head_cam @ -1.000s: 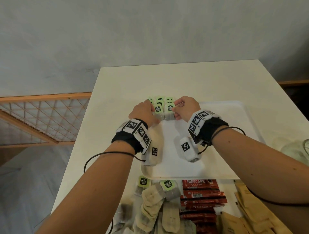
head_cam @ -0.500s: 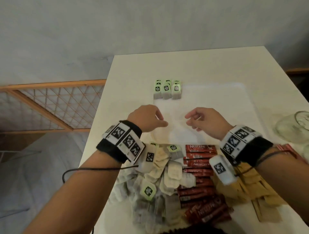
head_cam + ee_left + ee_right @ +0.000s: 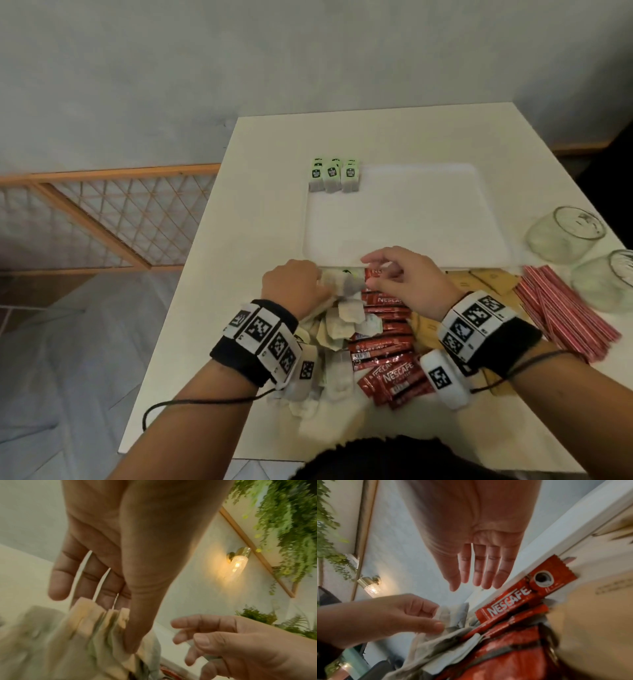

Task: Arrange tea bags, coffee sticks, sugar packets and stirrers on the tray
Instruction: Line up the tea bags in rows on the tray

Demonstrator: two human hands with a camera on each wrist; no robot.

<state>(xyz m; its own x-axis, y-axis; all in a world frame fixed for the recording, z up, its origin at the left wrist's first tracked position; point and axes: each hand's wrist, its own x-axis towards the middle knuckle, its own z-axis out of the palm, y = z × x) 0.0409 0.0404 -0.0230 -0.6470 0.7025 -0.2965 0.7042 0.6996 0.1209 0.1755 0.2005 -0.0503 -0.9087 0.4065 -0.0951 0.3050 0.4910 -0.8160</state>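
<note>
A white tray [image 3: 411,219] lies mid-table with several green-tagged tea bags [image 3: 332,176] lined up in its far left corner. Just in front of its near edge lies a loose tea bag pile [image 3: 342,318] beside red coffee sticks [image 3: 387,342]. My left hand [image 3: 294,284] pinches a few tea bags [image 3: 89,622] from the pile, its thumb [image 3: 137,615] pressed on them. My right hand [image 3: 400,274] hovers open over the coffee sticks [image 3: 522,595], fingers [image 3: 488,568] straight and holding nothing. Brown sugar packets [image 3: 486,281] and red-striped stirrers [image 3: 565,308] lie to the right.
Two glass jars [image 3: 565,236] [image 3: 606,281] lie at the table's right edge, next to the stirrers. A wooden lattice rail [image 3: 102,219] runs to the left of the table. The table's left edge is close to my left wrist.
Both hands have pulled back from the tea bags in the tray's far left corner to the pile in front of the tray. My left hand has taken hold of tea bags there.
</note>
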